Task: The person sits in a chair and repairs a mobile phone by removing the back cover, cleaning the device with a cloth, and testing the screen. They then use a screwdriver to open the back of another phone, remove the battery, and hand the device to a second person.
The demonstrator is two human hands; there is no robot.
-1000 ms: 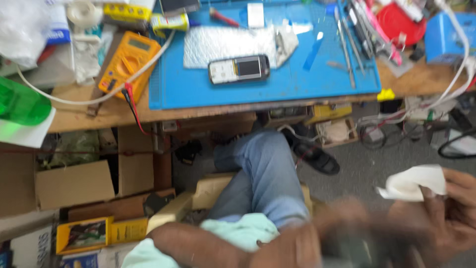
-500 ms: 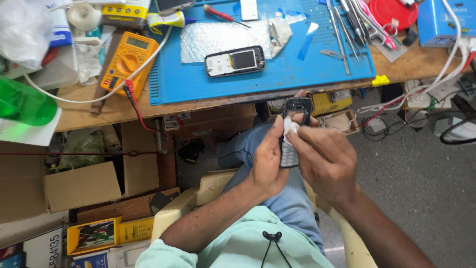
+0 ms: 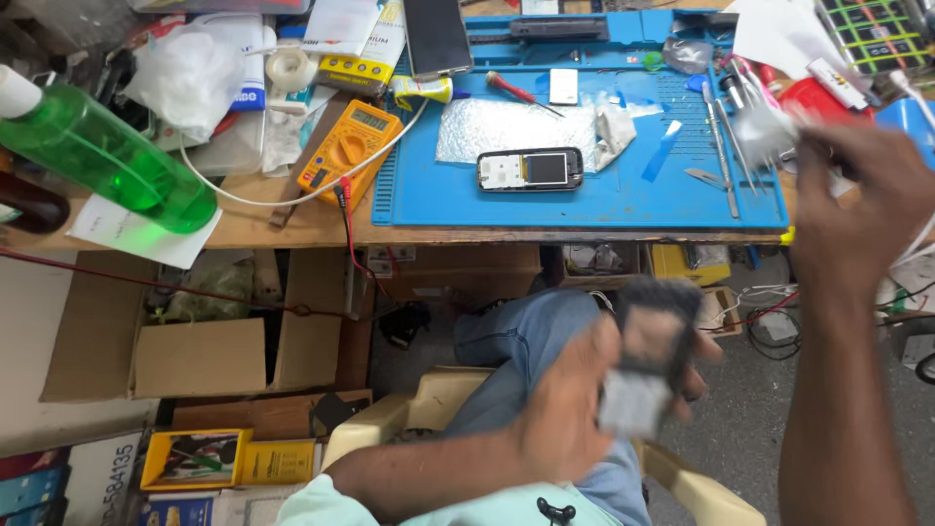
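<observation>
Nearest to us, the left hand (image 3: 570,409) is raised over the lap and grips a small keypad phone (image 3: 648,356). The fingers wrap behind its lower half and the thumb lies along its near side, so the phone is clamped, not pinched at a corner. The view is blurred by motion, so we cannot tell exactly how the fingertips sit. The phone's long axis runs roughly upright in the view, dark screen end away from us, pale keypad end toward us.

Up and to the right, the right hand (image 3: 857,200) is well apart from the phone, at the right edge of the blue work mat (image 3: 604,200). Its fingers are pressed together on a small white wad (image 3: 760,127), blurred, possibly tissue or cloth.

The left hand is therefore the one on the phone; the wad lies up and right of it.

Farther off, a second, opened phone (image 3: 531,169) lies flat on the mat, long axis left to right, with a yellow multimeter (image 3: 349,148) just left of the mat.
</observation>
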